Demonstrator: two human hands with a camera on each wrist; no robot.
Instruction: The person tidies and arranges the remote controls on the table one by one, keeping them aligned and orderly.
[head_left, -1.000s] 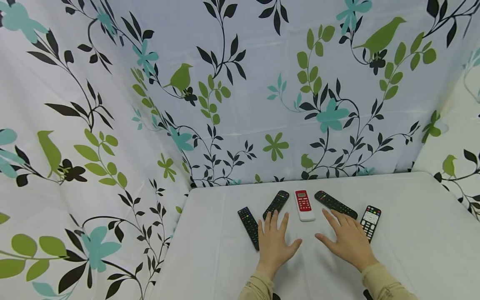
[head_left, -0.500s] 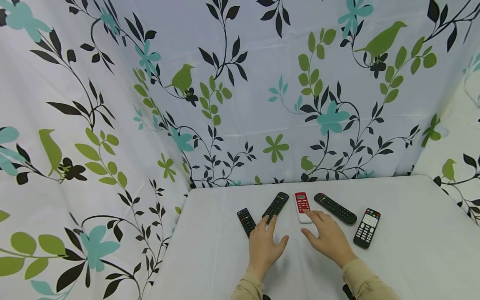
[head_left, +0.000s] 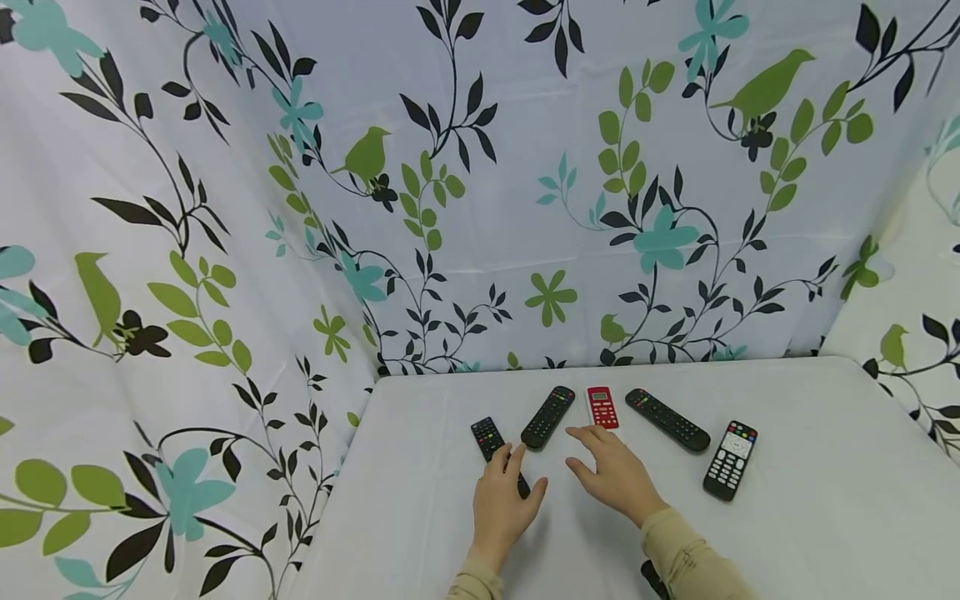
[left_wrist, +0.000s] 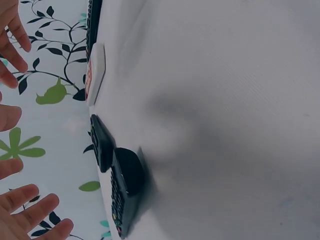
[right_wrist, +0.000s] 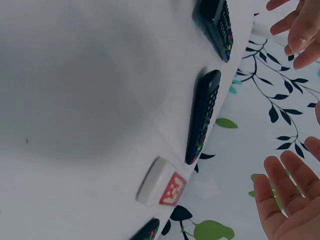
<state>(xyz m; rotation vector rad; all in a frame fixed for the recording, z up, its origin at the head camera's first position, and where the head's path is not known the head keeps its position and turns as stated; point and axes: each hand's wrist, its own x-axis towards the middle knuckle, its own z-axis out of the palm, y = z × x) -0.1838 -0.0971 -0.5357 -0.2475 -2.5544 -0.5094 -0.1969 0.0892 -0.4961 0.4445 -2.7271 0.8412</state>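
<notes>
1. Black and nearest the desk's left edge, the short remote (head_left: pixel 491 439) lay partly under your left hand (head_left: pixel 501 503), whose relaxed fingers rested on it without closing.
2. Your right hand (head_left: pixel 617 477) hovered spread and empty, fingertips just short of the red remote (head_left: pixel 602 407).
3. You looked to be reaching, not yet gripping; the next move called for curling fingers round one remote.

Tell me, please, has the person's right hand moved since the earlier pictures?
Yes. The right hand has slid left, from beside the black-and-white remote to below the red remote.
</notes>
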